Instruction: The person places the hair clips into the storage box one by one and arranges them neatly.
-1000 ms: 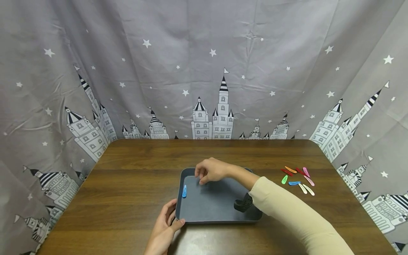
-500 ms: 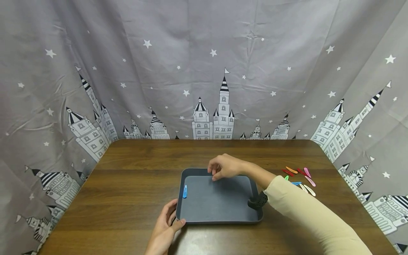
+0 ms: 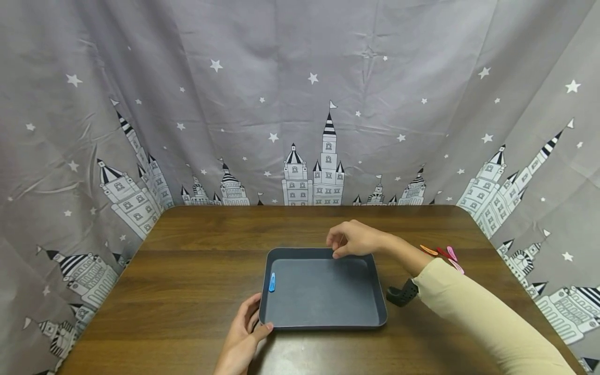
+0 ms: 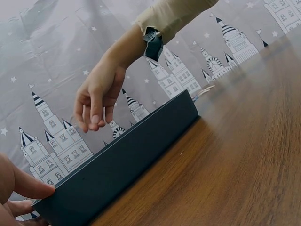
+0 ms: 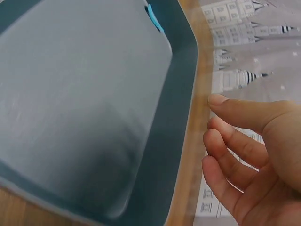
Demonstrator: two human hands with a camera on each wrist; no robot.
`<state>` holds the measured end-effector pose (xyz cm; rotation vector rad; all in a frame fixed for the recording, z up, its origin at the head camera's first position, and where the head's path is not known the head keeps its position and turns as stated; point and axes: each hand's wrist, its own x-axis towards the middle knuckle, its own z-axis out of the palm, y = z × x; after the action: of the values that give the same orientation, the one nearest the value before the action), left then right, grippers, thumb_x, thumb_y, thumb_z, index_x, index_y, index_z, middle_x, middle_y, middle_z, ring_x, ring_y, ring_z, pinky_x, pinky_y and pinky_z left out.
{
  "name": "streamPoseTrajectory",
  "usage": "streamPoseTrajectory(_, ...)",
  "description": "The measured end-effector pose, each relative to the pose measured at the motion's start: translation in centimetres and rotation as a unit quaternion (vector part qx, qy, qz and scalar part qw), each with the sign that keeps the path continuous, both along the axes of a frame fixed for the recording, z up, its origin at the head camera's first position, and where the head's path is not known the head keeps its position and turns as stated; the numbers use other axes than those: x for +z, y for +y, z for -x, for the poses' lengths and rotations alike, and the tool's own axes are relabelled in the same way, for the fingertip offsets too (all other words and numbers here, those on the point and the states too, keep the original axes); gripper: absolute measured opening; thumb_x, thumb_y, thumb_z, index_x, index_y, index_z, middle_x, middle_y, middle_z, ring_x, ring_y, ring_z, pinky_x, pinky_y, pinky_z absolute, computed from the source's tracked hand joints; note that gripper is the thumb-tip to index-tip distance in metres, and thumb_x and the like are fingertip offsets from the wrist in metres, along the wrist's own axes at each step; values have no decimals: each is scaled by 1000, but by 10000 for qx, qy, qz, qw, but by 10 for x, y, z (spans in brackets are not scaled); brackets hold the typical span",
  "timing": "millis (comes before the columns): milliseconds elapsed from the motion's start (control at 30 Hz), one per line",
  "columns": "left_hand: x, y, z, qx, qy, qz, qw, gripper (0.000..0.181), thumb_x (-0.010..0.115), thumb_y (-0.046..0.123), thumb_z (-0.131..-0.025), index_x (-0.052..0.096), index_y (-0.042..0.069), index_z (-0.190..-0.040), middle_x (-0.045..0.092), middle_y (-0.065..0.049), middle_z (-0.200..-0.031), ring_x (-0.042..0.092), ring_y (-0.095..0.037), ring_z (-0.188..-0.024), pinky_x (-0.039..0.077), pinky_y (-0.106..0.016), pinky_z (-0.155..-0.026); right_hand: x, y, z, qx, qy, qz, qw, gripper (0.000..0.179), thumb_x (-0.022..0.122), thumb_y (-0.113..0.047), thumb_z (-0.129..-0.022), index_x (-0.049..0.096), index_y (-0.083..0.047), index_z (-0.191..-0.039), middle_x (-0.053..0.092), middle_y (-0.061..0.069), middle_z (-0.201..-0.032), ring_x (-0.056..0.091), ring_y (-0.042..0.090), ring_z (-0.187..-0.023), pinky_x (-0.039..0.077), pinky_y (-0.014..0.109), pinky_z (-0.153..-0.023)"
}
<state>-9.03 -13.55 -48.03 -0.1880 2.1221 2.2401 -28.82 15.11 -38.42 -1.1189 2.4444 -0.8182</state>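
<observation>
A shallow dark grey tray (image 3: pixel 323 302) sits on the table. My left hand (image 3: pixel 241 336) holds its near left corner, thumb (image 4: pixel 40 188) at the rim and fingers round the side. Inside the tray, along the left wall, lies one blue snap hair clip (image 3: pixel 272 282), partly seen in the right wrist view too. Above the tray's far right corner hovers my right hand (image 3: pixel 356 238), its fingers loosely curled. The right wrist view shows nothing between that thumb and those fingers (image 5: pixel 230 160).
Right of the tray, hair clips lie on the wooden table (image 3: pixel 201 271), among them an orange clip (image 3: pixel 428 250) and a pink clip (image 3: pixel 451 253). The right forearm hides others. A grey castle-print curtain (image 3: pixel 300 104) hangs behind the table.
My right hand has moved rightward across the tray toward its far right corner, and the forearm now covers several of the clips. The left hand and the blue clip have stayed put.
</observation>
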Motion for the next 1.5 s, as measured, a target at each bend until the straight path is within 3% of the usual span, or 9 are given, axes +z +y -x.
streamPoseTrajectory(433, 3, 2, -1, 17, -7, 206, 9998, 72, 58, -19, -90, 27, -12, -154, 33, -38, -155, 35, -49, -143, 45, -36, -107, 5, 66, 1, -682, -4, 129, 9976, 22, 81, -7, -89, 71, -6, -108, 68, -3, -89, 68, 16, -86, 58, 33, -78)
streamPoseTrajectory(633, 7, 1, -2, 17, -73, 168, 9998, 69, 56, -18, -91, 30, -10, -154, 34, -35, -156, 34, -48, -144, 45, -32, -106, 6, 100, 2, -969, 185, 17, 9951, 23, 81, -10, -89, 71, -5, -109, 68, -3, -89, 66, 16, -85, 56, 35, -78)
streamPoseTrajectory(900, 8, -1, -3, 0, -135, 203, 9997, 68, 56, -16, -92, 31, -9, -155, 34, -34, -157, 33, -47, -145, 44, -30, -105, 6, 138, -1, -1548, 0, -134, 9879, 24, 80, -12, -89, 71, -5, -111, 69, -2, -91, 65, 18, -85, 56, 35, -76)
streamPoseTrajectory(1133, 7, 1, -3, 5, -36, 261, 9997, 67, 56, -18, -91, 31, -12, -153, 35, -35, -155, 35, -48, -144, 43, -36, -110, 5, 173, -5, -1856, 120, -349, 9819, 28, 79, -17, -91, 71, -4, -115, 70, -3, -96, 65, 18, -90, 54, 39, -80)
streamPoseTrajectory(1500, 5, -2, -3, -128, 37, 305, 9994, 68, 56, -18, -91, 30, -13, -153, 33, -36, -156, 35, -48, -144, 46, -30, -105, -2, 219, -11, -2129, -61, -151, 9769, 28, 78, -11, -91, 68, 3, -113, 71, 2, -96, 67, 21, -90, 54, 30, -75)
